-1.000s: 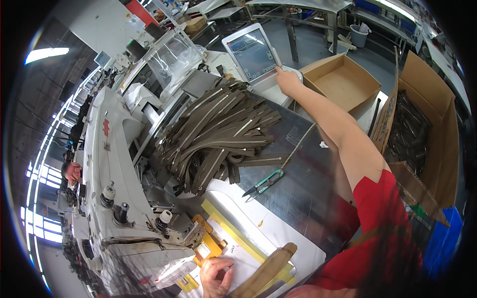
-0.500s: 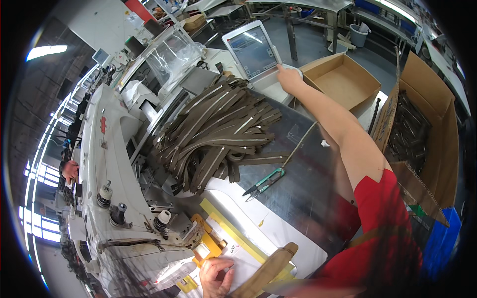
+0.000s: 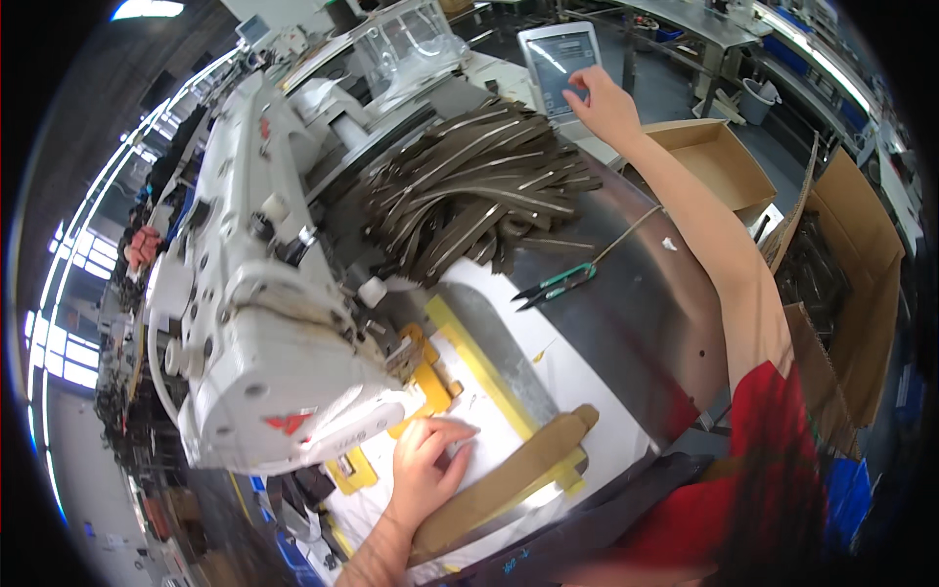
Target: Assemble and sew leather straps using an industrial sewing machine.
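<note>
The left hand (image 3: 427,465), thumb apart from bent fingers, is beside the olive fabric strip (image 3: 509,479); the right hand (image 3: 606,106), likewise, before the touchscreen (image 3: 555,67).

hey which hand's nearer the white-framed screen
Right: the right hand overlaps the white-framed screen in this view; the left hand is well away, beside the sewing machine.

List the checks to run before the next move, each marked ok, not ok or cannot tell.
1. Left hand well clear of the orange-yellow bracket: not ok, fingers are right beside it.
2. Right hand off the touchscreen: cannot tell, fingertips overlap it in view.
3. Thread snips away from the sewing machine head: ok, on the metal table.
4. Brown fabric strip apart from the zipper pile: ok.
5. Needle position: cannot tell, hidden.
</note>
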The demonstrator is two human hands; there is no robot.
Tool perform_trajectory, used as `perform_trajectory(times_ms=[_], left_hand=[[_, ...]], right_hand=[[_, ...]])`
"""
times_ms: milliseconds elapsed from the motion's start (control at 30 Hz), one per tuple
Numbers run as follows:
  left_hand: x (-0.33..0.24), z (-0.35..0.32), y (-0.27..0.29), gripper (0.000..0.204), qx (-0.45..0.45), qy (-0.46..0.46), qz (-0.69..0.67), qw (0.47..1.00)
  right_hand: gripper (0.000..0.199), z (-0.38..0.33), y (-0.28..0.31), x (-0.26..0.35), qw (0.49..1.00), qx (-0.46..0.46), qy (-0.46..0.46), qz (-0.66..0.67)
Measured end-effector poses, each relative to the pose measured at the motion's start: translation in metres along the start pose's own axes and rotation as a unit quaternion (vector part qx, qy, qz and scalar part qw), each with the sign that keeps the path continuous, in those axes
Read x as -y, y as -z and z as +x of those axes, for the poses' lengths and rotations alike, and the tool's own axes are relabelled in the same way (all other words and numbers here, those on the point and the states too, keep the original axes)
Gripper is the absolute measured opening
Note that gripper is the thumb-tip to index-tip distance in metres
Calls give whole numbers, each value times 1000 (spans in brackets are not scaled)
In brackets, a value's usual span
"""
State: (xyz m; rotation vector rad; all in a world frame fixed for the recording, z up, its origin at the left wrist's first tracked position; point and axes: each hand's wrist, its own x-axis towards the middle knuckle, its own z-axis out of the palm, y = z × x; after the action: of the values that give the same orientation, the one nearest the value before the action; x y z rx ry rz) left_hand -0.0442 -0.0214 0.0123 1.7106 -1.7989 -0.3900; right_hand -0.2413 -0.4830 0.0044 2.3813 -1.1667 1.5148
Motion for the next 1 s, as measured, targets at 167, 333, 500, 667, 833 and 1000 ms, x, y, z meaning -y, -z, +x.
perform_trajectory(times_ms=[167,333,500,667,833,1000], left_hand=[[7,-2,1,18,-2,-27,-36,999],[14,-6,5,14,-2,-29,-92,995],[11,-13,15,13,28,-35,-109,993],[10,-31,18,10,66,-2,-77,995],[12,-28,10,9,65,4,-105,992],[8,-23,11,10,76,4,-85,993]], right_hand=[[15,-24,73,132,926,277,82,243],[20,-98,112,141,862,436,212,148],[18,-107,145,125,917,393,60,30],[15,-128,160,205,841,435,255,197],[7,-158,167,254,722,453,478,214],[9,-154,170,275,664,484,557,123]])
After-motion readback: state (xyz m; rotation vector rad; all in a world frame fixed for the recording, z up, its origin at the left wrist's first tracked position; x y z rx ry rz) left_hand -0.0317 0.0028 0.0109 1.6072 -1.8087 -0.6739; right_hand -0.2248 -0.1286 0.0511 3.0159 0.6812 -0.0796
